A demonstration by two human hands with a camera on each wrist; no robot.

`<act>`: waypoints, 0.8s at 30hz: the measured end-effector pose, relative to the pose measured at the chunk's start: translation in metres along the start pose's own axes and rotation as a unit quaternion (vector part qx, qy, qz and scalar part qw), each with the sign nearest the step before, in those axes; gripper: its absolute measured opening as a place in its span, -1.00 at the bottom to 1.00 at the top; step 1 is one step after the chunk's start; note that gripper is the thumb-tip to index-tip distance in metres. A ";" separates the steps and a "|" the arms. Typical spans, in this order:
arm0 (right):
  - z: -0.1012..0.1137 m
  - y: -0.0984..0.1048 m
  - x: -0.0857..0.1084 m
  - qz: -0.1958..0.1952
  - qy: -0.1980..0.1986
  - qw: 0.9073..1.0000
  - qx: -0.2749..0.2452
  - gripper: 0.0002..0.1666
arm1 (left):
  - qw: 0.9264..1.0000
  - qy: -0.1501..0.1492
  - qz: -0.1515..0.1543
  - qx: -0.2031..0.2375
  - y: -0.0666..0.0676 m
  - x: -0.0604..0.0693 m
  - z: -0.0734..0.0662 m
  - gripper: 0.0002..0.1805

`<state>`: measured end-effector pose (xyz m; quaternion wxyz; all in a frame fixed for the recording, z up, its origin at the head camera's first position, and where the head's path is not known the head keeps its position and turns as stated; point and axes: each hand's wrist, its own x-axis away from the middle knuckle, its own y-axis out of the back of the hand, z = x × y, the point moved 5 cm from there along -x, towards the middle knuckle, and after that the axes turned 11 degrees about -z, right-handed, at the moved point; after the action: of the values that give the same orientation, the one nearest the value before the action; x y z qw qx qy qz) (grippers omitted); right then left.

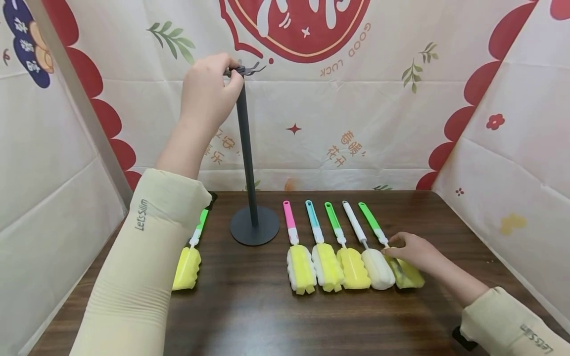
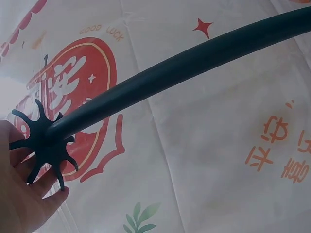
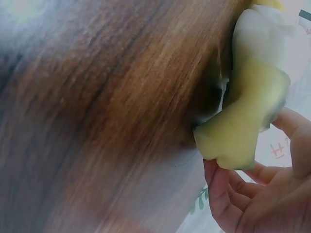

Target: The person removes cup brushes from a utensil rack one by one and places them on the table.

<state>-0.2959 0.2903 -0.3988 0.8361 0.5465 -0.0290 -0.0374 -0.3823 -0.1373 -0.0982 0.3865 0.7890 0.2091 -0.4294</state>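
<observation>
High at the back left, my left hand (image 1: 213, 81) pinches the hooked top of a black utensil stand (image 1: 247, 143). Curved hooks (image 2: 51, 145) ring the top in the left wrist view, with the fingers against one side of them. At the right end of a row, my right hand (image 1: 414, 251) holds the yellow sponge head of a green-handled cup brush (image 1: 373, 222). Thumb and fingers lie on opposite sides of that sponge (image 3: 240, 121) in the right wrist view. The brush lies slanted, its sponge partly hidden by the hand in the head view.
Beside it lie a white brush (image 1: 377, 267), a green-handled brush (image 1: 354, 269), a blue-handled brush (image 1: 327, 267) and a pink-handled brush (image 1: 302, 269). Another green-handled brush (image 1: 187, 267) lies left, partly behind my left sleeve. The stand's round base (image 1: 238, 232) rests on the dark wooden table (image 1: 249, 316).
</observation>
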 end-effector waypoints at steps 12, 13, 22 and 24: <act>0.010 -0.001 -0.005 -0.005 0.002 1.000 -0.016 -0.23 | 0.999 -0.018 -0.029 0.002 0.004 0.008 0.010 -0.67; 0.012 0.000 -0.007 -0.007 0.003 1.000 -0.019 -0.23 | 0.999 -0.023 -0.033 0.002 0.005 0.008 0.011 -0.68; 0.037 0.010 -0.011 -0.039 0.034 0.999 -0.015 -0.15 | 0.997 -0.057 -0.050 -0.005 0.009 0.017 0.012 -0.65; 0.045 0.014 -0.011 -0.047 0.044 0.998 -0.019 -0.14 | 0.996 -0.071 -0.056 -0.008 0.011 0.020 0.011 -0.65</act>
<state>-0.3103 0.2556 -0.3676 0.8439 0.5328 0.0342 -0.0529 -0.3701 -0.1525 -0.1142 0.3820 0.7408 0.2282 -0.5032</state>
